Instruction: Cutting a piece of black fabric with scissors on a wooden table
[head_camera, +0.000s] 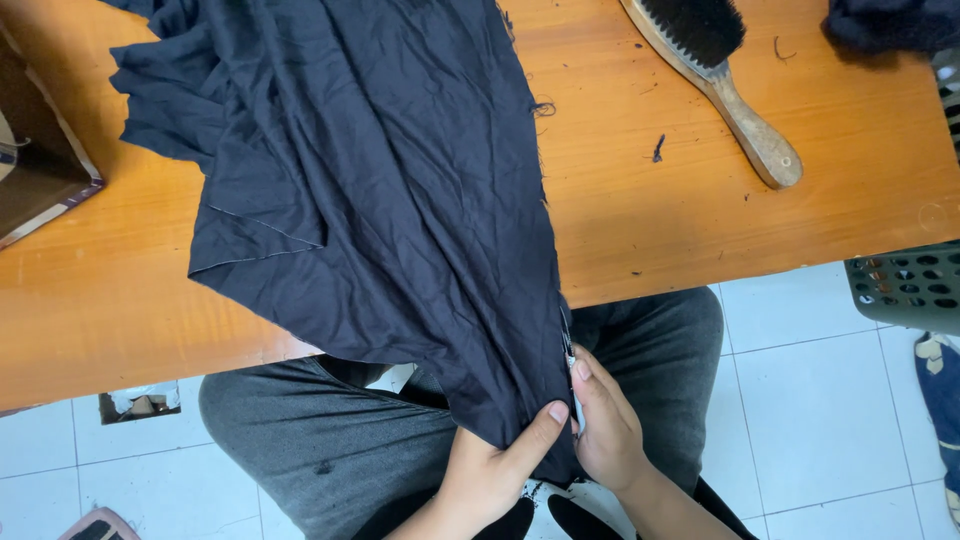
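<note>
A large piece of dark navy cloth (380, 200) lies spread over the near part of an orange wooden table (700, 200) and hangs off its front edge down into the lap of the seated person, whose grey trousers (330, 440) show below. The left hand (495, 465) grips the hanging lower corner of the cloth, thumb pressed on the front and the other fingers hidden behind the fabric. The right hand (605, 425) is closed along the cloth's right edge just beside the left, pinching a small pale, metallic-looking object (570, 352) against the seam; it is too small and too covered to tell what it is. The top of the cloth runs out of the frame, so its full shape cannot be made out, and folds on its left side overlap each other. On the far right of the table rests a wooden-handled brush (720, 80) with black bristles, its head cut off by the upper edge. A dark bundle (890, 25) sits in the top right corner, mostly out of view. A brown box (40, 170) is partly visible at the left edge, and a grey-green perforated basket (905, 285) stands at the right, over the white tiled floor (820, 400).
</note>
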